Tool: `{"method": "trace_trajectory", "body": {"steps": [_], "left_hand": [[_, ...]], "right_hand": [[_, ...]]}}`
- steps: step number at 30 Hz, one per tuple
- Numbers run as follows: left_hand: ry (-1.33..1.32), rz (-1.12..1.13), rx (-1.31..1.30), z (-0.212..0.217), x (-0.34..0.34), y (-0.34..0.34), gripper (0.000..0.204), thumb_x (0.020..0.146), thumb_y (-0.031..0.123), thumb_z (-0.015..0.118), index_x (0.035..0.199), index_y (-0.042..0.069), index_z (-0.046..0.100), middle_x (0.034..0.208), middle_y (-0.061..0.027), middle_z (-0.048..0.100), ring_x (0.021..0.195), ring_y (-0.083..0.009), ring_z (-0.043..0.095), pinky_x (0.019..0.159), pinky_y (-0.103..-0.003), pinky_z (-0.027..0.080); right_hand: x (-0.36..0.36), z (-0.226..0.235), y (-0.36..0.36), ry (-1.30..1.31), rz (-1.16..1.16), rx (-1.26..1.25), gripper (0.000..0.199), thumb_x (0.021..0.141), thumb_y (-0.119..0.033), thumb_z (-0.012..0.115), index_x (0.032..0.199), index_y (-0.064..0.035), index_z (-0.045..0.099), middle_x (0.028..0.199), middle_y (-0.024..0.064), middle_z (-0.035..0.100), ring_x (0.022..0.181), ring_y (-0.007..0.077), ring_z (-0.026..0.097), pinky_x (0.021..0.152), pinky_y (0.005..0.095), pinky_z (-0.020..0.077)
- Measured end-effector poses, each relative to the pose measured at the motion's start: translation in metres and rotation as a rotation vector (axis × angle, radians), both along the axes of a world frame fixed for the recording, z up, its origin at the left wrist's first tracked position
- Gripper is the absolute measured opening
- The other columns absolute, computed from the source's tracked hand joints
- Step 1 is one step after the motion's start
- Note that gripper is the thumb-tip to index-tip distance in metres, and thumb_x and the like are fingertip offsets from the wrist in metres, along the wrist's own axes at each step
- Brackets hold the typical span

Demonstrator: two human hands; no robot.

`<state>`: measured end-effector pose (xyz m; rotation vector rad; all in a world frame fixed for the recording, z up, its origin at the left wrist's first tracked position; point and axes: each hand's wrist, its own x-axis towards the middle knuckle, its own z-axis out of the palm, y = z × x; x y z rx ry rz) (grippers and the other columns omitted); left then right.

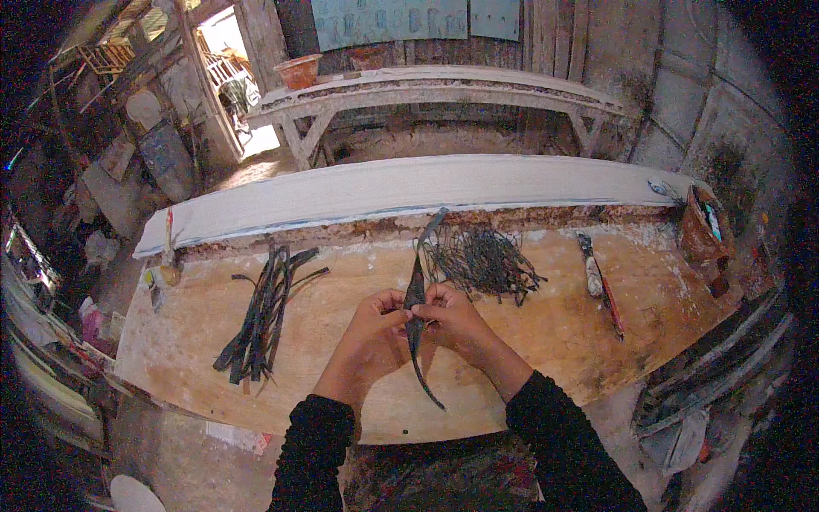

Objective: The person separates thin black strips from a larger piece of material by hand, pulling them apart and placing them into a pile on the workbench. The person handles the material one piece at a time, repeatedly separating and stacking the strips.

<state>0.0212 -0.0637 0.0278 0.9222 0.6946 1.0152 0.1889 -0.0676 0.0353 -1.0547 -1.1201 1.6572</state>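
Note:
My left hand and my right hand meet over the middle of a worn wooden worktable. Both pinch one long dark strip, flat and leaf-like. Its upper end rises toward the table's far side and its thin tail curls down past my wrists. A tangled heap of thin dark fibres lies just beyond my right hand. A bundle of wider dark strips lies to the left of my left hand.
A long pale plank runs along the table's far edge. A knife-like tool with a red part lies at the right, a brown container at the far right corner. A white bench with a clay pot stands behind.

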Motion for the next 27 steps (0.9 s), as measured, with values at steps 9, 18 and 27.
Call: {"method": "trace_trajectory", "body": {"steps": [9, 18, 27], "left_hand": [[-0.142, 0.038, -0.102, -0.004, 0.001, -0.001, 0.009, 0.079, 0.001, 0.060, 0.084, 0.003, 0.053, 0.081, -0.0062, 0.061, 0.070, -0.0148, 0.060, 0.062, -0.028, 0.050], [-0.269, 0.052, -0.180, 0.014, 0.008, -0.011, 0.016, 0.078, 0.002, 0.064, 0.090, 0.003, 0.054, 0.082, -0.0062, 0.062, 0.069, -0.0138, 0.060, 0.059, -0.025, 0.049], [-0.151, -0.032, -0.073, -0.008, -0.004, 0.003, 0.018, 0.081, 0.007, 0.061, 0.097, 0.002, 0.055, 0.083, -0.0035, 0.062, 0.068, -0.0107, 0.058, 0.059, -0.023, 0.047]], "right_hand": [[0.000, -0.006, 0.002, -0.148, 0.032, 0.132, 0.019, 0.082, -0.025, 0.063, 0.080, -0.0070, 0.058, 0.068, 0.0008, 0.055, 0.063, 0.0097, 0.052, 0.055, 0.0250, 0.0418], [-0.004, -0.003, 0.004, -0.203, -0.034, 0.082, 0.019, 0.088, -0.026, 0.056, 0.077, -0.0105, 0.053, 0.066, -0.0037, 0.051, 0.055, 0.0046, 0.045, 0.049, 0.0200, 0.0350], [0.000, -0.004, 0.006, -0.156, -0.048, 0.121, 0.017, 0.087, -0.024, 0.056, 0.081, -0.0085, 0.055, 0.069, -0.0028, 0.054, 0.059, 0.0056, 0.049, 0.053, 0.0209, 0.0389]]}}
